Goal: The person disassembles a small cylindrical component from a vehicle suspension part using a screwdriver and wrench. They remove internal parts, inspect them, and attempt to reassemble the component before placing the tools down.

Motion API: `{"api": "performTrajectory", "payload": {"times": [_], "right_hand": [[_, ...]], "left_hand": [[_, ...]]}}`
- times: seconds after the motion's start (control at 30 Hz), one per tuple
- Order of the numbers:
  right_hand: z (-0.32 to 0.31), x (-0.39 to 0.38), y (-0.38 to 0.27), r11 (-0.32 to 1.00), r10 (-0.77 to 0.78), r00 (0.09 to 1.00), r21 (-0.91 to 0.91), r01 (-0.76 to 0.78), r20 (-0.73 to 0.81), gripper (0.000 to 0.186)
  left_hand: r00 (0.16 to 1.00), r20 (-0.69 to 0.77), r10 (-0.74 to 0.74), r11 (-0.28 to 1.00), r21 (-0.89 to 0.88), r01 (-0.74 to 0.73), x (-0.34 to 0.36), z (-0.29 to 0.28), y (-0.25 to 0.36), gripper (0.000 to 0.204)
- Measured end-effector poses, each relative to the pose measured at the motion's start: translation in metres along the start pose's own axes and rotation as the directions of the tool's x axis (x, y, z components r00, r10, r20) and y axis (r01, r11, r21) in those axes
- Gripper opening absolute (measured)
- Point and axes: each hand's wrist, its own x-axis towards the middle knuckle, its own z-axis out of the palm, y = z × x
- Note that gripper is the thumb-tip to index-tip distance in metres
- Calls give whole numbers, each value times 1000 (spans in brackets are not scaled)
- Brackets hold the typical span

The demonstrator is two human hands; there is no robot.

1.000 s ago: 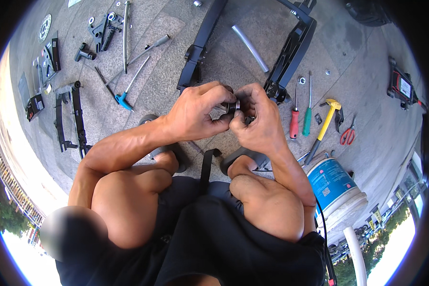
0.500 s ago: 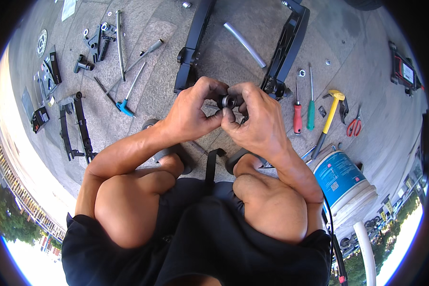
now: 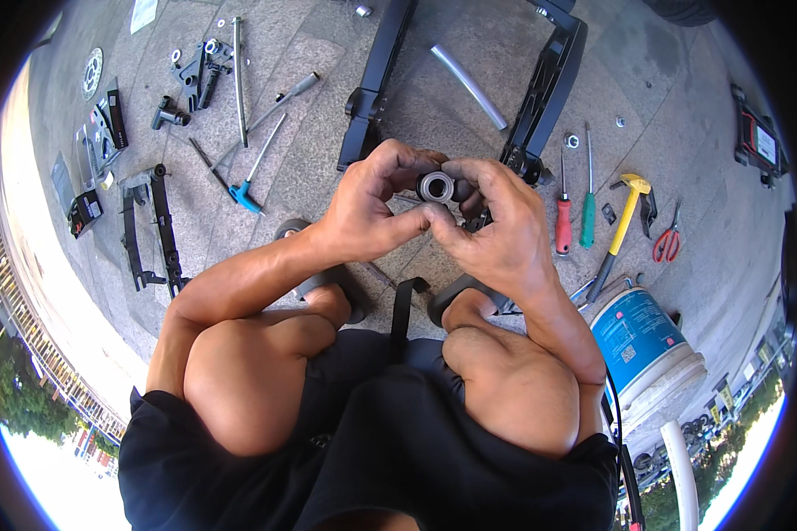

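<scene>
Between both hands, in front of my knees, is a small dark ring-shaped part [image 3: 437,188] that looks like a bearing, with a bright metal inner ring facing up. My left hand [image 3: 383,196] pinches its left side with the fingertips. On the other side my right hand [image 3: 498,212] grips it with thumb and curled fingers. The fingertips hide part of its outer edge. Just beyond the hands lies a black metal fork-like frame, its left arm [image 3: 376,84] and right arm [image 3: 545,88] on the paving, with a silver tube [image 3: 469,87] between them.
To the right lie a red screwdriver [image 3: 563,221], a green screwdriver [image 3: 588,219], a yellow hammer [image 3: 630,208], red-handled pliers [image 3: 667,243] and a blue bucket [image 3: 636,334]. On the left are a blue T-handle wrench [image 3: 244,196], a black bracket frame [image 3: 163,221] and a long rod [image 3: 239,84].
The ring-shaped part has been turned so its round opening faces up more fully. Both hands still hold it, and the view has shifted slightly.
</scene>
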Motion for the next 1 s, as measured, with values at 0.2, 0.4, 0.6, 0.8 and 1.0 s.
{"api": "performTrajectory", "payload": {"times": [0.2, 0.4, 0.6, 0.8, 1.0], "right_hand": [[-1, -2, 0, 999, 7, 1000, 35, -8, 14, 39], [-3, -3, -1, 998, -42, 999, 51, 41, 9, 44], [-5, -4, 1, 995, -76, 997, 64, 74, 26, 45], [-4, -3, 6, 995, -64, 998, 76, 62, 29, 46], [-1, -5, 5, 995, -41, 998, 94, 37, 39, 41]], "left_hand": [[991, 71, -116, 961, -243, 130, 0, -3, 2, 41], [984, 123, -128, 954, -256, 156, 2, -4, 4, 42], [991, 108, -81, 939, -326, 112, 3, 1, 3, 42], [995, 95, -20, 958, -282, 46, 4, 2, -2, 41], [999, 39, -9, 995, 97, 5, 1, -1, 0, 43]]}}
